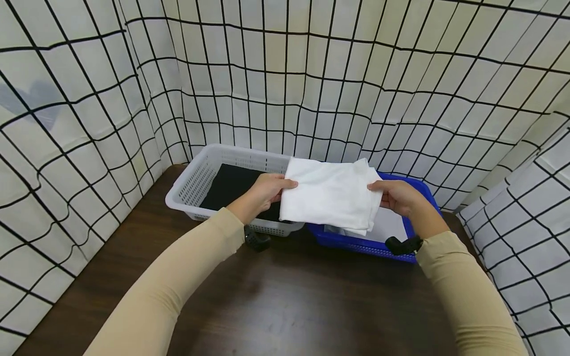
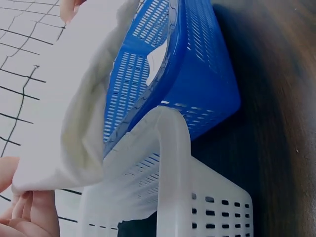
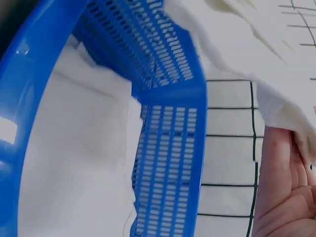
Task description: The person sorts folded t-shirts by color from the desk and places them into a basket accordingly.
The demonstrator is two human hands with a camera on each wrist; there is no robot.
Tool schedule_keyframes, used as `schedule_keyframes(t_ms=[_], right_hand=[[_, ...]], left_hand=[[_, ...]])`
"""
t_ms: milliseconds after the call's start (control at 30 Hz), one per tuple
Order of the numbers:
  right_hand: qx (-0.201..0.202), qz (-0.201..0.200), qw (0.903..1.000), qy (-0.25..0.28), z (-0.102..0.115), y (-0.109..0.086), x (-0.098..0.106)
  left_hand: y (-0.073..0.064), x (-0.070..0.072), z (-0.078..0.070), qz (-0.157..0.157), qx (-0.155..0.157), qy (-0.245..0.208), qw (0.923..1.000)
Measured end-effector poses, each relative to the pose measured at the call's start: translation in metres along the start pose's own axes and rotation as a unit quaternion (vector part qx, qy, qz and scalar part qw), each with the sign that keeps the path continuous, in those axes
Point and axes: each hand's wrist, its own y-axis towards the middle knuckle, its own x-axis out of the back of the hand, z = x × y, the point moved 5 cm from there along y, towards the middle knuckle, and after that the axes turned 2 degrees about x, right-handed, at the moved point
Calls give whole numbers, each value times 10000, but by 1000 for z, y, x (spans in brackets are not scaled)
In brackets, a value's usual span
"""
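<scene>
A folded white cloth (image 1: 329,193) is held up by its two side edges, above the place where the two baskets meet. My left hand (image 1: 267,193) pinches its left edge between thumb and fingers. On the opposite edge, my right hand (image 1: 396,195) pinches the layered side. Below and to the right stands a blue basket (image 1: 369,249) with white cloth (image 3: 79,148) lying in it. The white basket (image 1: 187,202) on the left contains a flat black cloth (image 1: 231,183), partly covered by my left hand.
Both baskets stand on a dark brown wooden table (image 1: 276,296). Black wire grid panels (image 1: 285,89) backed with white sheeting rise behind and on both sides. Dark wrist devices (image 1: 257,240) sit below both hands.
</scene>
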Motion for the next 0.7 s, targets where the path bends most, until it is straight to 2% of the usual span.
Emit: schedule_keyframes(t_ms=[233, 533, 700], right_hand=[[-130, -184, 9997, -90, -4, 3, 15], [-282, -639, 9975, -57, -2, 1, 37], [-348, -959, 9935, -499, 1, -3, 52]], left_hand=[[17, -16, -5, 43, -17, 243, 9997], [27, -41, -11, 147, -28, 287, 9995], [30, -57, -13, 241, -118, 225, 9994]])
